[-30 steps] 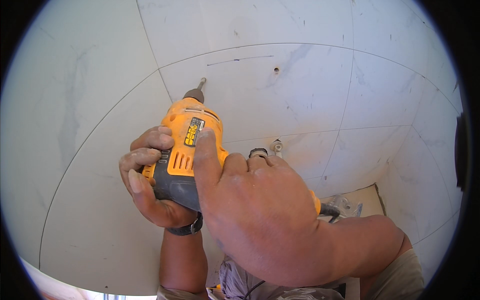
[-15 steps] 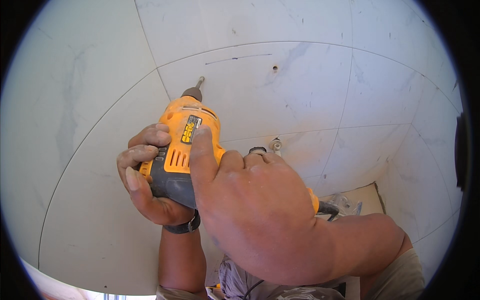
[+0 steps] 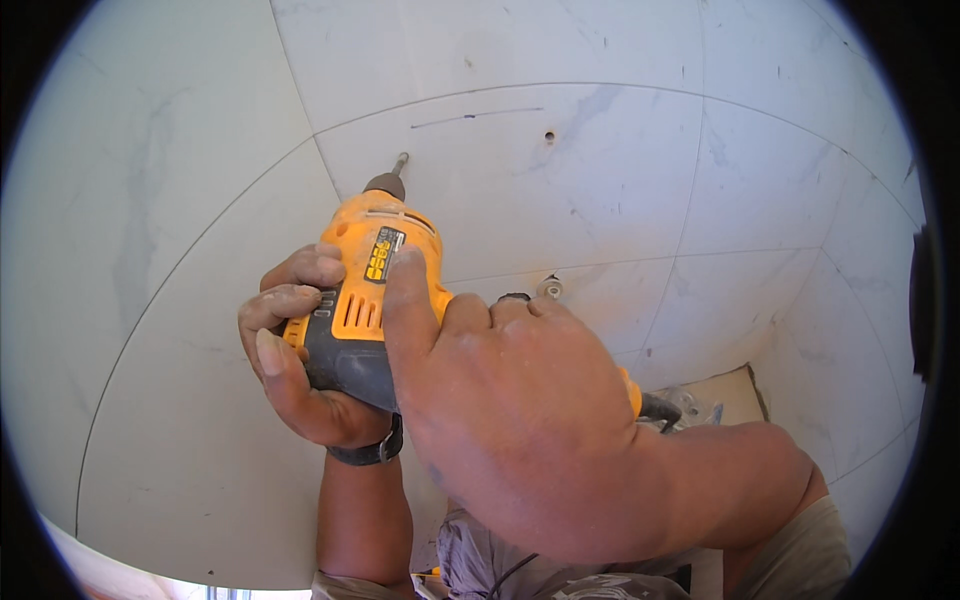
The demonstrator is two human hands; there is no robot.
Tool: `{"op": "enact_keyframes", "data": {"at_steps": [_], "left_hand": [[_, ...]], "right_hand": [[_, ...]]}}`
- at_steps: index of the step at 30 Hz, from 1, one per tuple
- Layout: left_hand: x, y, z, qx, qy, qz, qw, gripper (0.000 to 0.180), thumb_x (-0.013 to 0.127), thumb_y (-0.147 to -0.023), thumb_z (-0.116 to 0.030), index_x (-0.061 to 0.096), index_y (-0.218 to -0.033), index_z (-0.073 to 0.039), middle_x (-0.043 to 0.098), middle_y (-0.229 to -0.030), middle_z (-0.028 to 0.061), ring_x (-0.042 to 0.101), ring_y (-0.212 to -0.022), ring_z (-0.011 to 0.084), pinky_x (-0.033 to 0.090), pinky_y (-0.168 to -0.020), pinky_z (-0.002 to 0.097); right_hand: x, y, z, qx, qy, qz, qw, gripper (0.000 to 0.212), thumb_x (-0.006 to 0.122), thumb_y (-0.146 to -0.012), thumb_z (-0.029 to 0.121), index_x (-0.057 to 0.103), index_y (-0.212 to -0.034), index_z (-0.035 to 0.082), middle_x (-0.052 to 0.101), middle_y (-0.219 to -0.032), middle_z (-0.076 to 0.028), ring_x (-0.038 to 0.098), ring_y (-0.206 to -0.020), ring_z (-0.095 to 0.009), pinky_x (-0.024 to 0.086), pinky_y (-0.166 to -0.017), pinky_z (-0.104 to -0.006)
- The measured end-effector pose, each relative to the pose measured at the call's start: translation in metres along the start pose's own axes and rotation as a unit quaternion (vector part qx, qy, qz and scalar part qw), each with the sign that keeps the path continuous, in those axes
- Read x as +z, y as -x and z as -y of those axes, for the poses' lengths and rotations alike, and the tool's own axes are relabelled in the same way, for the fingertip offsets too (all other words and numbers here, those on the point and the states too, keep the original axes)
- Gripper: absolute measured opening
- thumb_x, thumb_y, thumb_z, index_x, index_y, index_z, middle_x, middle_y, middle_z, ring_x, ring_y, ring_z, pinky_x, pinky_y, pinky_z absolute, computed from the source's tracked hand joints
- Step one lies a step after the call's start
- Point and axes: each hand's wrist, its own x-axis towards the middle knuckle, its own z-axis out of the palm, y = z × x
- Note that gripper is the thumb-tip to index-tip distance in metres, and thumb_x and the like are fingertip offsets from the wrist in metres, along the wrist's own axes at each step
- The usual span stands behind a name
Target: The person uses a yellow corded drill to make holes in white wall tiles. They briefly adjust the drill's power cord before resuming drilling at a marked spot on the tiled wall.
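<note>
A yellow and black power drill (image 3: pixel 378 268) points away from me, up at the white marbled wall tiles (image 3: pixel 560 210). Its drill bit (image 3: pixel 401 164) meets the tile, and the tip is inside or against the surface; how deep I cannot tell. My right hand (image 3: pixel 520 410) wraps the drill's handle, with the index finger lying along the housing. From the left, my left hand (image 3: pixel 300 350) cups the drill's body, fingers and thumb bent round it. The trigger and most of the handle are hidden under my right hand.
A drilled hole (image 3: pixel 549 137) shows to the right of the bit, below a pencil line (image 3: pixel 478 117). Lower down, a metal pipe fitting (image 3: pixel 550 287) sticks out of the wall. Clear plastic (image 3: pixel 690 408) lies near the floor corner, beside the drill's black cord (image 3: pixel 660 410).
The rear of the drill and both hands have shifted very slightly right and down. The bit stays at the same spot on the tile, and the grip is unchanged.
</note>
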Motion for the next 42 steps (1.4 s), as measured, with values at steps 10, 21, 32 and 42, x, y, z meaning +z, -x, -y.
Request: {"op": "enact_keyframes", "data": {"at_steps": [10, 21, 32, 42], "left_hand": [[0.000, -0.002, -0.001, -0.013, -0.025, 0.001, 1.000, 0.040, 0.038, -0.106, -0.039, 0.055, -0.108, -0.003, 0.064, -0.109, 0.0236, 0.059, -0.112, 0.0347, 0.045, -0.107, 0.0542], [0.003, -0.005, 0.001, -0.021, -0.016, 0.001, 1.000, 0.040, 0.037, -0.106, -0.038, 0.055, -0.108, -0.003, 0.064, -0.109, 0.0235, 0.059, -0.111, 0.0343, 0.046, -0.107, 0.0543], [0.003, -0.009, 0.003, -0.014, -0.024, 0.015, 0.999, 0.039, 0.037, -0.105, -0.037, 0.055, -0.108, -0.002, 0.064, -0.109, 0.0243, 0.061, -0.110, 0.0341, 0.047, -0.107, 0.0542], [0.004, -0.010, 0.003, -0.030, -0.016, 0.008, 0.999, 0.039, 0.037, -0.105, -0.037, 0.055, -0.107, -0.002, 0.064, -0.109, 0.0240, 0.062, -0.110, 0.0341, 0.048, -0.106, 0.0539]], "right_hand": [[-0.001, -0.001, -0.003, -0.001, -0.009, -0.005, 1.000, 0.063, 0.071, -0.080, 0.017, 0.058, -0.134, -0.013, 0.062, -0.070, -0.007, 0.065, -0.057, -0.019, 0.052, -0.058, -0.0333], [-0.007, -0.004, -0.004, 0.010, 0.015, 0.053, 0.998, 0.065, 0.071, -0.080, 0.018, 0.056, -0.135, -0.013, 0.063, -0.070, -0.008, 0.066, -0.058, -0.020, 0.052, -0.059, -0.0339], [0.001, -0.005, -0.007, 0.023, -0.005, 0.058, 0.998, 0.068, 0.071, -0.082, 0.017, 0.052, -0.139, -0.013, 0.066, -0.075, -0.010, 0.069, -0.061, -0.023, 0.054, -0.063, -0.0372], [0.000, -0.006, -0.009, 0.020, -0.015, 0.065, 0.998, 0.068, 0.072, -0.081, 0.017, 0.053, -0.138, -0.014, 0.065, -0.071, -0.010, 0.067, -0.057, -0.022, 0.052, -0.058, -0.0344]]}}
